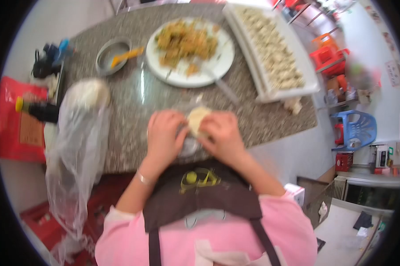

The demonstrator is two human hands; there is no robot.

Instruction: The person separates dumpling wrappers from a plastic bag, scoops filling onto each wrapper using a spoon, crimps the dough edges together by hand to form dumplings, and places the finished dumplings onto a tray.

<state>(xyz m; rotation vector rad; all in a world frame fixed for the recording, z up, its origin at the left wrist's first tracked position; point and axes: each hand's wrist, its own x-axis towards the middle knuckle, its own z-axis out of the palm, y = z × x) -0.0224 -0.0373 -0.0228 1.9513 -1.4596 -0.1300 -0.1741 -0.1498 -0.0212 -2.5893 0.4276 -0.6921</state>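
Note:
A round, pale piece of flattened dough (198, 119) is at the table's near edge between my two hands. My right hand (222, 132) is closed on its right side, thumb and fingers pinching it. My left hand (166, 133) is curled at the dough's left edge, fingers bent toward the thumb. Crumpled clear plastic film (189, 146) shows beneath both hands and beside the left one, which appears to grip it. Beyond them, a white plate (169, 80) holds chopped filling (186, 40) and a spoon (220, 84).
At the back right, a white tray (263, 91) carries rows of dumplings (273, 51). A metal bowl (103, 66) with an orange-handled tool (128, 56) stands back left. Dough in a plastic bag (82, 119) hangs over the left edge, near a dark bottle (40, 111). Dough scraps (293, 105) lie right.

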